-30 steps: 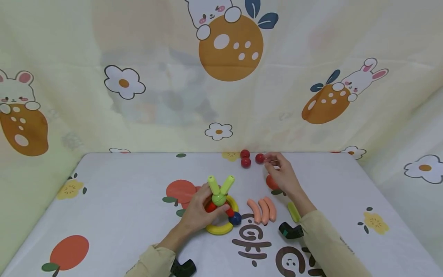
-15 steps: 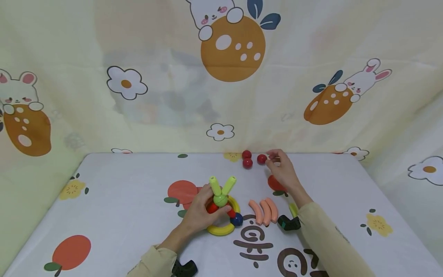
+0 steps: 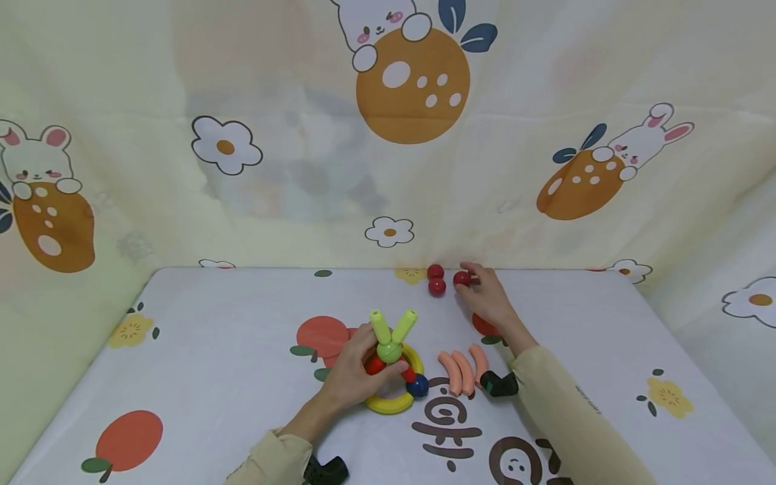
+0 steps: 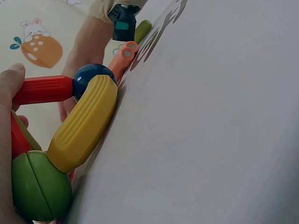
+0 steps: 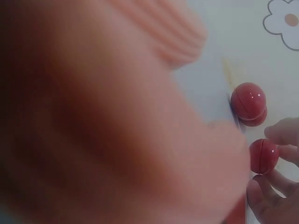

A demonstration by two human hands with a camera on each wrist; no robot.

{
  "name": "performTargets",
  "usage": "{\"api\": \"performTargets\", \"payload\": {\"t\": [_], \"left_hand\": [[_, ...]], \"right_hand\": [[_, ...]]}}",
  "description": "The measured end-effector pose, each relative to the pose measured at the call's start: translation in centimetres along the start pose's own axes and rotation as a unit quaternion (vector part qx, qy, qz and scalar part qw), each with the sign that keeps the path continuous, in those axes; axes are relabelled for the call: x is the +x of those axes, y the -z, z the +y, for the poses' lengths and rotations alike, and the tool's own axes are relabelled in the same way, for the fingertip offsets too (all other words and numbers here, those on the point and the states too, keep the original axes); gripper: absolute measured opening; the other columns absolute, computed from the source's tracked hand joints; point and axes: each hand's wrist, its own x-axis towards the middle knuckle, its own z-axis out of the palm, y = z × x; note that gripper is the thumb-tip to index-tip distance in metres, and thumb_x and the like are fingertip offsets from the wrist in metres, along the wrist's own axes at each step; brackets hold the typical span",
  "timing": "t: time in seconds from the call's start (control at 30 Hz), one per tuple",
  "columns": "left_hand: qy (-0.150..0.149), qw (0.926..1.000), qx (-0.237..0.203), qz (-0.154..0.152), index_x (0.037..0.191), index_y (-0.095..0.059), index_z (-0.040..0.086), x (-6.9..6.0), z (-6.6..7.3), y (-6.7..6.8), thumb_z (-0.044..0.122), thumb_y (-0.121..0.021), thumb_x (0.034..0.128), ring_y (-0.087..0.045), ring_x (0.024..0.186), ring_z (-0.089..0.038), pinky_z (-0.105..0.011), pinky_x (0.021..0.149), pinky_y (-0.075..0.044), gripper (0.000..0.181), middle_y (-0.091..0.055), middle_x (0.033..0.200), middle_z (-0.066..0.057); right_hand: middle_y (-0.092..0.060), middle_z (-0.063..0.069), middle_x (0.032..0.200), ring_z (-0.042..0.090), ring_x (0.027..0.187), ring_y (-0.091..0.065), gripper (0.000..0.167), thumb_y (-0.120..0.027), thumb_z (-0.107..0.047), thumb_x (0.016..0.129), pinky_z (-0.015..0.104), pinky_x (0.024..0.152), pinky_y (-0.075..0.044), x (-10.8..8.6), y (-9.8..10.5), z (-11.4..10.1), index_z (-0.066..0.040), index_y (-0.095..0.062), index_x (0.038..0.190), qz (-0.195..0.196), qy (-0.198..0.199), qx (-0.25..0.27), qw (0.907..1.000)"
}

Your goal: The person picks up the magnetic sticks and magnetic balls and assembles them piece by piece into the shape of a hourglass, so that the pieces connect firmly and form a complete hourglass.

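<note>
My left hand grips a magnetic rod-and-ball model by its red rods. Yellow curved rods form its ring-like base on the table, with a blue ball at the right. On top, a light green ball carries two upright lime rods. In the left wrist view, a darker green ball joins the lower end of a yellow rod. At the table's far edge my right hand has its thumb and fingers around a red ball.
Two more red balls sit just left of the right hand. Several pink curved rods lie right of the model. A green rod shows beyond them in the left wrist view. A patterned curtain rises behind the table.
My right hand has shifted left, and its fingers have closed in around the red ball. The left hand still holds the model in place. The whole head view has drifted slightly.
</note>
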Motion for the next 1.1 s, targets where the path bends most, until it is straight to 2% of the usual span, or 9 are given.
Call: {"api": "performTargets", "payload": {"t": [0.13, 0.43, 0.7, 0.97, 1.1], "left_hand": [[-0.001, 1.0, 0.001, -0.001, 0.108, -0.058, 0.022, 0.1, 0.0, 0.0, 0.039, -0.069, 0.0837, -0.046, 0.094, -0.011, -0.024, 0.077, -0.047, 0.031, -0.055, 0.099, 0.004], [0.006, 1.0, 0.003, -0.001, 0.108, -0.057, 0.023, 0.0, 0.3, 0.0, 0.038, -0.07, 0.0835, -0.046, 0.095, -0.01, -0.023, 0.077, -0.047, 0.032, -0.055, 0.099, 0.005], [0.028, 0.9986, -0.044, -0.008, 0.12, -0.049, 0.021, -0.3, 0.2, 0.1, 0.03, -0.072, 0.083, -0.054, 0.1, -0.01, -0.026, 0.088, -0.051, 0.045, -0.052, 0.105, 0.003], [0.007, 0.9987, -0.047, -0.016, 0.123, -0.049, 0.018, -0.2, 0.1, 0.1, 0.02, -0.068, 0.0866, -0.056, 0.102, -0.011, -0.028, 0.091, -0.051, 0.041, -0.056, 0.108, 0.002], [0.005, 0.9979, -0.063, -0.013, 0.131, -0.045, 0.009, 0.0, 0.8, 0.3, 0.01, -0.062, 0.0883, -0.055, 0.107, -0.016, -0.038, 0.095, -0.05, 0.047, -0.056, 0.121, -0.006]], "right_hand": [[-0.045, 0.024, 0.13, 0.039, 0.118, -0.047, 0.044, -0.054, -0.013, 0.093, 0.05, 0.099, -0.042, 0.0, 0.1, 0.1, -0.002, -0.043, 0.134, 0.002, -0.002, -0.01, 0.9999], [-0.05, 0.021, 0.124, 0.036, 0.112, -0.05, 0.036, -0.055, -0.013, 0.092, 0.048, 0.096, -0.044, -0.1, 0.3, 0.1, -0.002, -0.046, 0.125, 0.006, -0.018, 0.001, 0.9998], [-0.05, 0.018, 0.125, 0.033, 0.111, -0.049, 0.036, -0.055, -0.017, 0.091, 0.042, 0.09, -0.047, -0.5, 0.3, -0.4, -0.006, -0.046, 0.124, 0.014, -0.044, 0.018, 0.9988], [-0.049, 0.014, 0.128, 0.029, 0.111, -0.049, 0.037, -0.055, -0.022, 0.092, 0.031, 0.078, -0.05, -0.8, 0.5, -1.2, -0.011, -0.046, 0.126, 0.018, -0.061, 0.048, 0.9968], [-0.049, 0.013, 0.127, 0.029, 0.11, -0.049, 0.037, -0.056, -0.023, 0.093, 0.029, 0.075, -0.05, -1.0, 0.6, -1.8, -0.012, -0.045, 0.126, 0.019, -0.053, 0.059, 0.9967]]}}
